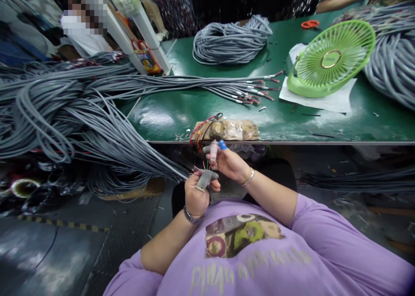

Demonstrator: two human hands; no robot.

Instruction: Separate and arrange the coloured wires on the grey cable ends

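Low in front of my body, my left hand (pixel 197 194) is closed around the end of a grey cable (pixel 177 168); its thumb wears a grey finger cover (pixel 206 179). Thin coloured wires (pixel 205 165) fan out above that thumb, green and orange among them. My right hand (pixel 231 163) is just beyond, with pinkish and blue covers on its fingers. Its thumb and fingers pinch together at the wire tips, slightly blurred. At the bench edge, right past my fingers, lies a wooden block (pixel 241 130) wrapped in clear tape, with a red and black wire (pixel 204 124) at its left end.
Long grey cables (pixel 48 110) heap up on the left. Stripped cable ends (pixel 249 95) lie across the green bench (pixel 162 119). Behind are a cable coil (pixel 230 43), orange-handled scissors (pixel 309 24) and a green fan (pixel 330 58). Another person's arm (pixel 343 0) shows at the far right.
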